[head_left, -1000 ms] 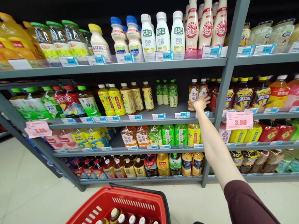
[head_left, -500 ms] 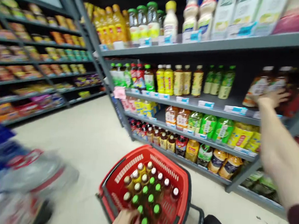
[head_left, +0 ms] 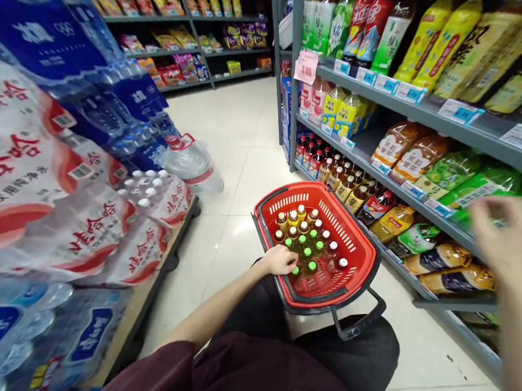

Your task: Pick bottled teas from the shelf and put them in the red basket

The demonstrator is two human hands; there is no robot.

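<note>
The red shopping basket (head_left: 362, 247) is set between the dark-clad legs (head_left: 357, 357) and the shelving (head_left: 298, 19), a spot apparently chosen so that both hands are kept within reach of it. Inside, green-capped bottles (head_left: 307, 252), cream-capped bottles (head_left: 293, 218) and white-capped bottles (head_left: 333, 246) are stood mostly upright and grouped by cap, seemingly so that each is propped by its neighbours; the nearest white-capped one is tilted, perhaps because room is left beside it. The left hand (head_left: 282, 260) is placed at the basket's left near side, its fingers curled by a green cap; whether a bottle or the rim is gripped cannot be told. The right hand (head_left: 504, 230), blurred, is raised before the shelved green bottles (head_left: 485, 187), half open with fingers bent; nothing is seen held in it. The black handle (head_left: 359, 330) is left jutting outside, so the bottles are not covered by it.
</note>
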